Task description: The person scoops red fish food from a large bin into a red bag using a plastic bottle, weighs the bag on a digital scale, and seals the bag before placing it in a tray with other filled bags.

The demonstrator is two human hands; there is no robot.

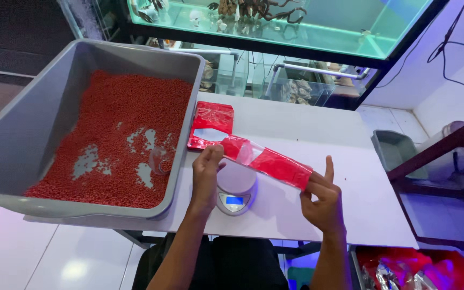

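I hold a flat red plastic pouch [267,160] with a clear window stretched between both hands, above a small round digital scale [236,189]. My left hand [206,174] pinches its left end. My right hand [322,197] grips its right end, index finger raised. More red pouches [212,124] lie stacked on the white table [307,134] behind. A grey tub [38,113] of small red pellets [119,123] sits at the left, with a clear scoop cup [159,160] lying in the pellets near its right wall.
Glass aquariums [296,24] stand behind the table. A small grey bin [396,150] and a dark shelf frame [447,156] are at the right. A box holding red and silvery bags [414,268] sits at the lower right on the floor.
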